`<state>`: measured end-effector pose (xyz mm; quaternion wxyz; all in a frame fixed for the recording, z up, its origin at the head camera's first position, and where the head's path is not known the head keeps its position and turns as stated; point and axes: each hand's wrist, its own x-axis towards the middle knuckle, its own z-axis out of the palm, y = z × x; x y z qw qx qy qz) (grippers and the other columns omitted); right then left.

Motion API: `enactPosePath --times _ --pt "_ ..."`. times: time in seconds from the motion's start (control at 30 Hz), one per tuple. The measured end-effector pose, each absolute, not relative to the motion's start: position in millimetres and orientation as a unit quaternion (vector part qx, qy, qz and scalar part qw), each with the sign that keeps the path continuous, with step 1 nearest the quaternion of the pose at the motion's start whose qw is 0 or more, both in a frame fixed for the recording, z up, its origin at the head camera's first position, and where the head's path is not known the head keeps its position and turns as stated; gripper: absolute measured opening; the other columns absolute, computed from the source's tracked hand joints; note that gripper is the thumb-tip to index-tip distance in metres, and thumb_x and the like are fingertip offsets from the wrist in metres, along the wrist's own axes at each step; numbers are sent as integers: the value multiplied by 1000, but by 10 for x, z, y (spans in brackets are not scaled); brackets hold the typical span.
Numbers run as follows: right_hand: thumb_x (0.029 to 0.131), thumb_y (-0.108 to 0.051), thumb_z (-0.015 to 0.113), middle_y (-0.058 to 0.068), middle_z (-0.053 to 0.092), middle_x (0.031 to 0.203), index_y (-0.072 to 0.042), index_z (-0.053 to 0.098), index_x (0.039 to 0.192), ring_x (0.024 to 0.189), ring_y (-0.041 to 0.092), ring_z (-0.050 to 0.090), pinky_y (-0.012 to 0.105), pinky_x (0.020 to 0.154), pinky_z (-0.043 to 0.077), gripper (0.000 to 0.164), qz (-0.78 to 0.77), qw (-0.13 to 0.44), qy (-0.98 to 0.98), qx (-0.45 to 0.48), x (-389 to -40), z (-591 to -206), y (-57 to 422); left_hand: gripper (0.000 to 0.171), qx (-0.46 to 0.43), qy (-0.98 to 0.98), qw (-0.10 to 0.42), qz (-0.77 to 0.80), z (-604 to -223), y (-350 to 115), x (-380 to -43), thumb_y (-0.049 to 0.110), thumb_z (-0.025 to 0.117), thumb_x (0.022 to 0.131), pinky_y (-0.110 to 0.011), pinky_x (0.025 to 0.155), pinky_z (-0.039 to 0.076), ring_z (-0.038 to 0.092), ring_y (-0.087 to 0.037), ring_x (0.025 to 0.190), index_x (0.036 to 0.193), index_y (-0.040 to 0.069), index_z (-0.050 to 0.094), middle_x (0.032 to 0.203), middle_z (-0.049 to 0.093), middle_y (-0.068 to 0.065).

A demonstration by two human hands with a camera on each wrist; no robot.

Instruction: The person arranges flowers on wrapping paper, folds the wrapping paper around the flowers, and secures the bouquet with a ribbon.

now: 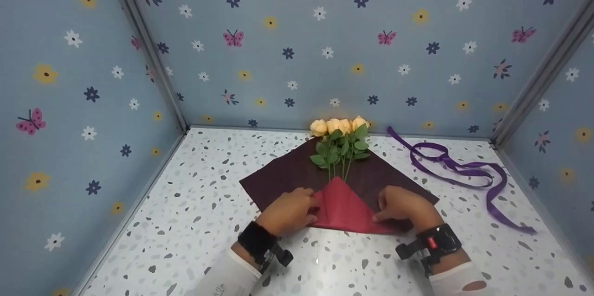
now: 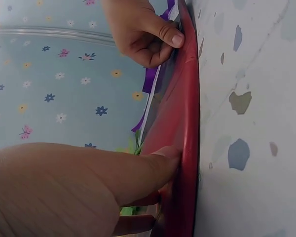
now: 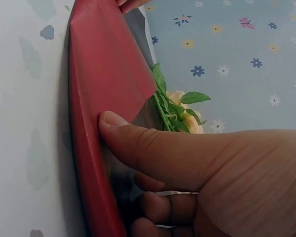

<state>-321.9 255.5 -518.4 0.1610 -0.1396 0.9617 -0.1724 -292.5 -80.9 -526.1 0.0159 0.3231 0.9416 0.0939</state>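
A sheet of wrapping paper [image 1: 283, 177], dark maroon inside, lies on the table with its near corner folded up as a red flap [image 1: 343, 210]. Several pale yellow roses [image 1: 338, 125] with green leaves rest on it, their lower stems hidden under the flap. My left hand [image 1: 288, 211] pinches the paper at the left end of the fold. At the right end, my right hand [image 1: 403, 204] grips the fold, its thumb [image 3: 116, 121] on the red side and fingers curled behind. The left wrist view shows the left thumb [image 2: 165, 160] pressed along the red edge.
A loose purple ribbon [image 1: 496, 189] lies curled on the table to the right of the paper. The speckled white table [image 1: 195, 180] is bounded by blue flower-print panels [image 1: 297, 68] at the back and both sides. A wrist camera is strapped to each arm.
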Motion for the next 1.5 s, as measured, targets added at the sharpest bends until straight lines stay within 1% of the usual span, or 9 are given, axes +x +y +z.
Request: enactPosePath --times 0.27,0.33,0.5,0.63,0.73,0.87,0.97,1.13,1.5 --pt "75 -40 95 -3 58 69 -17 63 72 64 14 53 31 59 44 39 -193 158 957 -146 -3234 -5256 2596 38 291 949 48 114 -5233 -896 -2948 42 72 100 -41 92 59 59 -16 114 134 27 73 123 63 3" --pt "75 -40 95 -4 58 69 -17 63 72 64 14 53 31 59 44 39 -195 157 957 -148 -3234 -5270 2607 40 274 953 53 114 -5234 -951 -2992 43 73 99 -44 94 59 60 -19 115 135 25 73 123 63 1" --pt "75 -39 95 -5 57 67 -18 63 71 63 14 53 31 58 44 39 -201 158 955 -150 -3221 -5288 2623 42 216 967 67 114 -5275 -1146 -3157 42 75 98 -59 101 56 59 -30 128 135 22 73 133 62 -7" --pt "75 -38 95 -5 57 66 -17 63 71 62 13 52 31 58 44 39 -203 155 955 -150 -3214 -5293 2625 45 150 980 59 118 -5294 -1346 -3284 38 75 98 -63 102 54 56 -36 132 138 17 70 139 60 -13" --pt "75 -37 95 -5 57 66 -17 63 71 63 13 52 30 59 44 38 -204 152 955 -154 -3221 -5288 2627 55 84 989 47 111 -5312 -1506 -3343 42 75 98 -67 100 53 53 -41 134 143 12 65 143 57 -20" --pt "75 -36 95 -7 56 64 -17 63 69 62 12 51 30 60 44 38 -204 140 953 -175 -3236 -5291 2641 74 -6 993 48 104 -5330 -1688 -3365 55 74 95 -71 96 52 50 -46 135 149 8 57 145 52 -27" --pt "75 -35 95 -7 56 64 -17 63 69 62 12 51 30 61 45 37 -202 135 953 -183 -3240 -5292 2649 82 -46 991 48 113 -5318 -1766 -3374 60 75 92 -71 96 51 49 -45 135 148 4 56 143 53 -27" --pt "75 -36 95 -6 56 65 -17 63 69 63 12 52 30 61 46 38 -201 136 954 -178 -3244 -5295 2653 85 -58 990 37 125 -5288 -1813 -3392 60 79 88 -72 98 49 52 -45 133 142 -2 59 140 55 -27" --pt "75 -37 95 -5 57 67 -17 63 70 64 13 52 30 61 45 39 -200 144 955 -164 -3234 -5291 2640 73 -63 984 28 163 -5315 -1846 -3435 56 86 83 -67 91 56 64 -43 118 124 -2 69 127 67 -25"
